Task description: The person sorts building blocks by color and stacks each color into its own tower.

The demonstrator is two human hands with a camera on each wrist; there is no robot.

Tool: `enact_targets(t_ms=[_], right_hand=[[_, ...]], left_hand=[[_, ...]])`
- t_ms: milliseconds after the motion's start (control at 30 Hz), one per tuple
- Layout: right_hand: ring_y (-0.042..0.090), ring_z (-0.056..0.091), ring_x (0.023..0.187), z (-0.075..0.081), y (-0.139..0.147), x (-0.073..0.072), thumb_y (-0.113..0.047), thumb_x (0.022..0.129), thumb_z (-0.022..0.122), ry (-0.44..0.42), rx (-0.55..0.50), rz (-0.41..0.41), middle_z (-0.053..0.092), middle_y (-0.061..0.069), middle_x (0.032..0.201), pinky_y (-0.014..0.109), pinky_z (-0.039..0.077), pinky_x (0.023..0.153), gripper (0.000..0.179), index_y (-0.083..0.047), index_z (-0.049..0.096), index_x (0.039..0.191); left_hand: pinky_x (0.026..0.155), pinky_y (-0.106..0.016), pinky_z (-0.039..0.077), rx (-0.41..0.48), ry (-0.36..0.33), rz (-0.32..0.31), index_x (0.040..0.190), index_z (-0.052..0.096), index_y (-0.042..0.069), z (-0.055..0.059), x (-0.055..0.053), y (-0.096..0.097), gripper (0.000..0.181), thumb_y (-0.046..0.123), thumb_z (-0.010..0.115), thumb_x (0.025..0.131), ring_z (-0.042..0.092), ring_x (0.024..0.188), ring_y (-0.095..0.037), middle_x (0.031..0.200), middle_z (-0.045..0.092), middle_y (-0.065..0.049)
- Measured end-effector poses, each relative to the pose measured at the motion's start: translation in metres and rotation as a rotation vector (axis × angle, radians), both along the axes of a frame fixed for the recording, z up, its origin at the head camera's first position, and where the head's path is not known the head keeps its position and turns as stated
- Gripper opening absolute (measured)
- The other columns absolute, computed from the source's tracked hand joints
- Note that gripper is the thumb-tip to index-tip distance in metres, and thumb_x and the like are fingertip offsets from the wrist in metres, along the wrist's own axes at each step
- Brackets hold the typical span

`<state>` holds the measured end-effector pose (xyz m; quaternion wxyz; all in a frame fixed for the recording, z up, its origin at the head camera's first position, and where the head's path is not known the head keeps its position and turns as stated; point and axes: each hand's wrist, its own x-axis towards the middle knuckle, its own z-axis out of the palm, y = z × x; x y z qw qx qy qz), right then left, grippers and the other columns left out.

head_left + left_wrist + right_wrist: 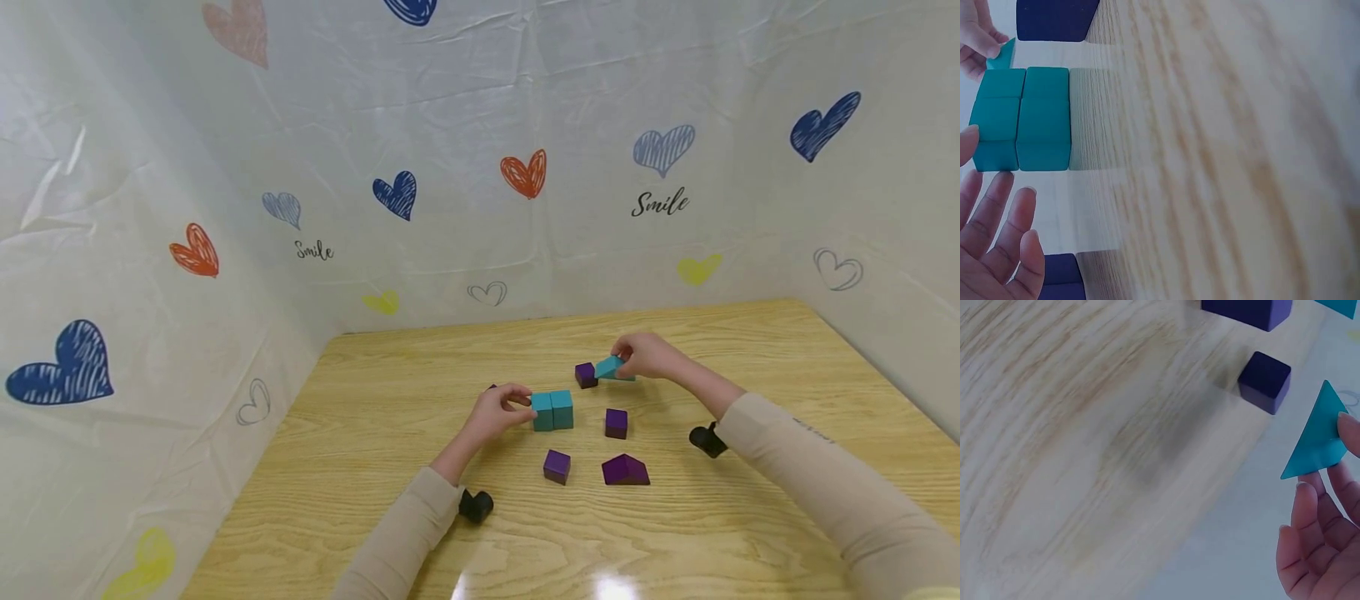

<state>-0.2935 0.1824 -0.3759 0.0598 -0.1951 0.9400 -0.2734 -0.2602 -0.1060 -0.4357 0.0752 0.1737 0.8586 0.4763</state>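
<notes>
Several teal blocks (552, 414) stand packed together near the middle of the table, seams showing between them in the left wrist view (1044, 119). My left hand (497, 414) is at their left side. Its thumb (966, 145) overlaps the upper block's edge, and the lightly bent fingertips (1004, 181) reach the side. Farther back and to the right, my right hand (647, 356) pinches a teal triangular block (1317, 437) between thumb and fingers. That block tilts just to the right of a purple cube (587, 375); the fingers hide part of it.
A second purple cube (617, 423) is right of the teal blocks. In front lie another purple cube (557, 467) and a purple triangular block (626, 469). One more purple piece (492, 387) is mostly hidden behind the left hand. White printed sheeting (450, 108) borders the wooden table (360, 517).
</notes>
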Motion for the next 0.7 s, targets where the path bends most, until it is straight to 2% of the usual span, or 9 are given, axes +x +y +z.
enact_targets(t_ms=[67,400,700], right_hand=[[0.031,0.055,0.086,0.004,-0.003,0.003,-0.008,0.077,0.069,0.001,0.0,0.009,0.06,0.02,0.095,0.039,0.048,0.073,0.034,0.009,0.059,0.105],[0.03,0.057,0.087,0.016,-0.019,0.012,-0.01,0.078,0.07,0.023,0.011,0.056,0.063,0.017,0.094,0.039,0.048,0.074,0.032,0.007,0.06,0.103],[0.032,0.057,0.088,0.016,-0.039,0.019,-0.008,0.077,0.07,0.042,-0.036,0.12,0.062,0.015,0.093,0.038,0.048,0.074,0.032,0.006,0.06,0.104]], left_hand=[[0.072,-0.028,0.047,-0.016,-0.033,0.019,0.11,0.063,0.009,0.001,0.0,0.001,0.031,0.02,0.069,0.082,0.057,0.082,-0.016,0.102,0.066,-0.007],[0.071,-0.027,0.046,-0.014,-0.031,0.006,0.11,0.063,0.01,0.004,0.0,0.001,0.03,0.021,0.069,0.082,0.057,0.084,-0.015,0.102,0.066,-0.006],[0.07,-0.027,0.047,-0.013,-0.041,0.009,0.11,0.063,0.01,0.002,-0.001,0.0,0.03,0.022,0.069,0.082,0.057,0.083,-0.015,0.102,0.065,-0.006]])
